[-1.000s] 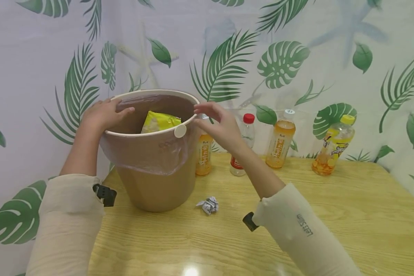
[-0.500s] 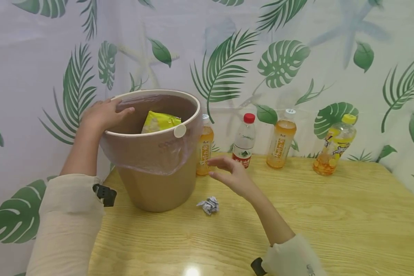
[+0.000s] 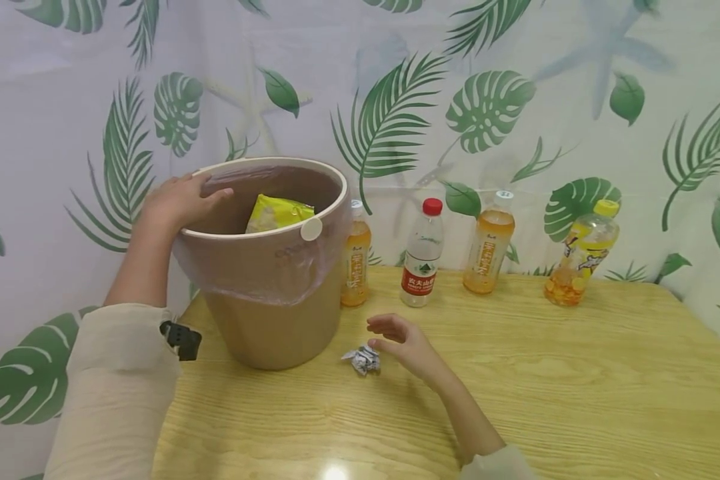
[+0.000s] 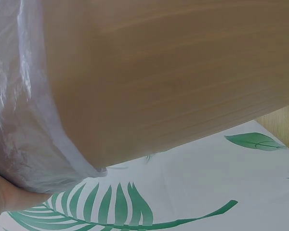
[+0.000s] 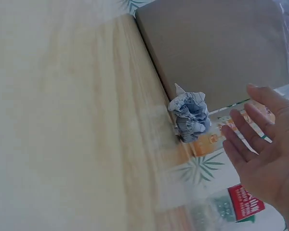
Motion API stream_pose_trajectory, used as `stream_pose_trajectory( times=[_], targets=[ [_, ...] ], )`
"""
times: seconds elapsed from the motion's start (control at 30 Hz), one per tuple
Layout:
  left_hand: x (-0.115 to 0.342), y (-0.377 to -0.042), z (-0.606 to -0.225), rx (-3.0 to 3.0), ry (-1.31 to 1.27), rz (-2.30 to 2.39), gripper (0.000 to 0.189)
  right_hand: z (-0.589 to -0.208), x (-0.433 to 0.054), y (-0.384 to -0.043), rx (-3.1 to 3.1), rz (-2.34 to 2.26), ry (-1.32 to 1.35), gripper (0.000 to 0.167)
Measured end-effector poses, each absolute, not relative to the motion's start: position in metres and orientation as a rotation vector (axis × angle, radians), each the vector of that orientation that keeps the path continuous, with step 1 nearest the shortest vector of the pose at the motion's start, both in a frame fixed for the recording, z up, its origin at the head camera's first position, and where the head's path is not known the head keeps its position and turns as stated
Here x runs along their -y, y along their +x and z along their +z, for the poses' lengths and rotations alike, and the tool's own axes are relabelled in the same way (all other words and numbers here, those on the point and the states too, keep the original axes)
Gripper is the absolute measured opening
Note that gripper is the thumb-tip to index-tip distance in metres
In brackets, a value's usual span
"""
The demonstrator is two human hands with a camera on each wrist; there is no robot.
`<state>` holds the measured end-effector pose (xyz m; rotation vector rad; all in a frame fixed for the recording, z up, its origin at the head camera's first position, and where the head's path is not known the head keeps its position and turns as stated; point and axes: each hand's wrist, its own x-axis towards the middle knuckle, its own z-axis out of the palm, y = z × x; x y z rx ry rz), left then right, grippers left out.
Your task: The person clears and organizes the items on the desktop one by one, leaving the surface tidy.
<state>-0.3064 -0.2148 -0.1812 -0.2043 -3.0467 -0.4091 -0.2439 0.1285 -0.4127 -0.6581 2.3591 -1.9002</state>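
A brown trash bin (image 3: pixel 276 333) with a pale rim and a clear liner stands at the left of the table. My left hand (image 3: pixel 174 202) grips its rim, the thumb on the inner side; in the left wrist view only part of the hand (image 4: pixel 9 197) shows beside the liner. Inside the bin is a yellow packet (image 3: pixel 281 212). A crumpled paper ball (image 3: pixel 365 359) lies on the table just right of the bin. Close above and right of it is my right hand (image 3: pixel 409 347), holding nothing; the right wrist view shows its fingers (image 5: pixel 243 130) spread and relaxed.
Behind, a bottle of orange drink (image 3: pixel 357 257) is partly hidden by the bin. A red-capped water bottle (image 3: pixel 421 257), another orange-drink bottle (image 3: pixel 489 247) and a yellow-capped bottle (image 3: pixel 582 257) stand along the back of the wooden table (image 3: pixel 546 373). A leaf-patterned cloth hangs behind.
My right hand has left the right side of the bin's rim and come down beside the paper ball. The left hand stays on the rim.
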Motion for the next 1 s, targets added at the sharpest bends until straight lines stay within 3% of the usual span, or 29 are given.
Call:
stream_pose_trajectory(
  times=[0.3,0.77,1.0],
  targets=[
    [0.216,-0.309,-0.182,3.049,-0.217,-0.389,0.076,-0.438,-0.129,-0.247,-2.333,-1.877,-0.508,0.044],
    [0.216,-0.309,-0.180,3.048,-0.211,-0.409,0.076,-0.449,-0.129,-0.251,-2.525,-1.592,-0.735,0.058],
    [0.216,-0.308,-0.182,3.060,-0.193,-0.411,0.077,-0.450,-0.129,-0.249,-2.555,-1.558,-0.740,0.052]
  ],
)
